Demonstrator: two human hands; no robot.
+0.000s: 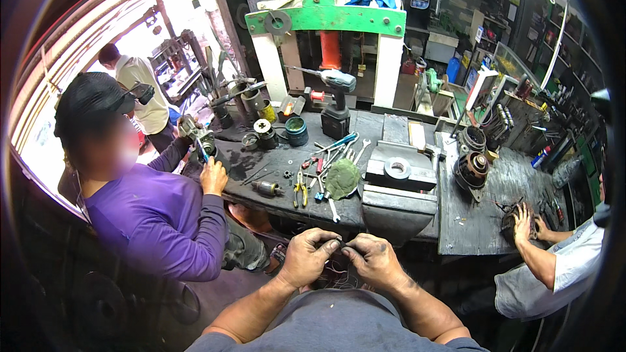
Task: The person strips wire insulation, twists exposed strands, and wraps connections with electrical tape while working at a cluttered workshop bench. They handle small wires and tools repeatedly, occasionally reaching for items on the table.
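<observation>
a small dark part (342,243) is pinched crosswise between left hand (309,255) and right hand (373,261), both closed on it, fingertips meeting.

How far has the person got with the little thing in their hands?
Hard to say exactly. In hand: the left hand and right hand pinch a small dark part between the fingertips, above a bundle of thin wires. It is too small to tell what is finished. Pliers and wrenches lie spread on the workbench, so nothing looks packed away.
</observation>
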